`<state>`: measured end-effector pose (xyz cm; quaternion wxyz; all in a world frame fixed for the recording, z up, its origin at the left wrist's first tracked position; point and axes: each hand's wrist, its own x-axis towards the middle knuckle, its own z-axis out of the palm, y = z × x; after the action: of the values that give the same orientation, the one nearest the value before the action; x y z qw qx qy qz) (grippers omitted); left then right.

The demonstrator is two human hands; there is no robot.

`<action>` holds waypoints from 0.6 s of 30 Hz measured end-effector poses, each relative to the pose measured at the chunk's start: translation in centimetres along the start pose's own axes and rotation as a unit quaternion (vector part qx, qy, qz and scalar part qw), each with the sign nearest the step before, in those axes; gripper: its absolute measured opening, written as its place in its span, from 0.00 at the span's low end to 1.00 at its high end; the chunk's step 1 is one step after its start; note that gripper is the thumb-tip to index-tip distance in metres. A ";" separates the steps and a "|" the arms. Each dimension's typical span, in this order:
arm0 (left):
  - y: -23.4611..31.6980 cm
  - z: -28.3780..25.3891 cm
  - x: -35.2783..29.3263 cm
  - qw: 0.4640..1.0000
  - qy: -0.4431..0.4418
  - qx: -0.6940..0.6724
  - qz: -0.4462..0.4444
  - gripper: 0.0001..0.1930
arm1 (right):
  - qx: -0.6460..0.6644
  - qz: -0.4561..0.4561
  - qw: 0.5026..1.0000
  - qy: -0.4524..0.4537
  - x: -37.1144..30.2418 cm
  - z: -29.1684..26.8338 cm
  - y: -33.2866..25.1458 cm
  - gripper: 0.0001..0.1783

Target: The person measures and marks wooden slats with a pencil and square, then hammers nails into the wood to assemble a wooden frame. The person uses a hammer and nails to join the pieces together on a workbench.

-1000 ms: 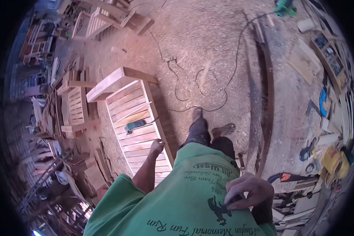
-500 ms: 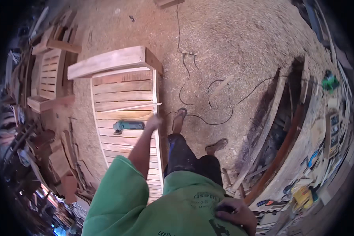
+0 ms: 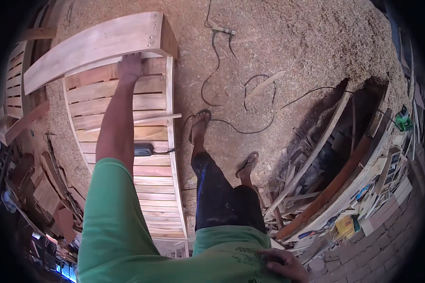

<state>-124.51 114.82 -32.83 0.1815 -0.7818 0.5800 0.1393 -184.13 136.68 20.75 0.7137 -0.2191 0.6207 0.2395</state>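
My left hand (image 3: 130,70) lies on the slats of a wooden slatted frame (image 3: 151,100), close to its curved end board (image 3: 104,40). Its fingers are stretched out and hold nothing. Below my left forearm, the dark rear body of a power tool (image 3: 144,149) rests on the slats with its cord running right; my arm hides the tool's front. A thin loose wood strip (image 3: 158,118) lies across the slats and juts past the right rail. My right hand (image 3: 287,265) is against the front of my green shirt, its thumb apart from the loosely bent fingers.
Black cords (image 3: 241,131) loop over the shaving-covered floor beside my feet, joined to a socket strip (image 3: 223,30). At right, long planks (image 3: 311,153) border a dark hollow; a green tool (image 3: 403,120) sits beyond. Another slatted piece (image 3: 15,78) and scrap wood (image 3: 47,195) line the left.
My left hand has moved from the right rail up to the slats by the end board. The forearm now covers the tool's front. My right hand stays at the shirt. The view has shifted.
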 end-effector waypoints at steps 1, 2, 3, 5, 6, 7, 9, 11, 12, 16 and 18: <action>0.5 -1.1 0.2 0.999 -0.035 0.011 0.005 0.22 | 0.010 -0.015 1.000 0.019 0.3 0.6 0.5 0.26; 0.7 -2.1 0.5 0.997 -0.067 0.024 0.009 0.21 | 0.018 -0.032 0.999 0.037 0.7 1.0 0.3 0.25; 1.1 -2.7 0.4 0.994 -0.098 0.037 0.012 0.20 | 0.057 -0.011 0.998 0.011 0.7 1.0 -0.2 0.26; -0.4 -1.7 -0.6 0.997 -0.035 0.041 0.046 0.19 | 0.120 0.027 0.991 -0.043 0.4 -0.2 -3.0 0.32; -1.2 -1.1 -1.0 0.997 -0.002 0.044 0.065 0.19 | 0.115 0.023 0.992 -0.040 0.4 -0.3 -2.9 0.33; -1.5 -1.1 -1.5 0.995 0.014 0.035 0.090 0.20 | 0.116 0.018 0.992 -0.035 0.1 0.1 -2.6 0.34; -2.8 -1.0 -3.7 0.990 0.044 0.022 0.130 0.21 | 0.118 0.008 0.992 -0.032 -0.4 0.1 -1.9 0.34; -3.6 -1.1 -6.2 0.978 0.057 0.002 0.200 0.22 | 0.136 -0.013 0.990 -0.032 -1.1 0.4 -0.4 0.34; -4.1 -1.3 -7.6 0.970 0.064 -0.007 0.233 0.22 | 0.120 -0.024 0.992 -0.035 -1.2 0.3 0.4 0.34; -2.4 -2.6 -12.6 0.970 0.039 -0.032 0.239 0.23 | 0.068 -0.069 0.995 -0.036 0.3 0.0 4.1 0.35; -1.0 -3.3 -13.6 0.974 0.008 -0.009 0.226 0.23 | 0.029 -0.090 0.995 -0.018 1.7 0.0 5.3 0.35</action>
<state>-127.41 125.22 -23.93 0.1334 -0.6335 0.7418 0.1752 -187.21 140.95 18.97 0.7498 -0.2488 0.5920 0.1595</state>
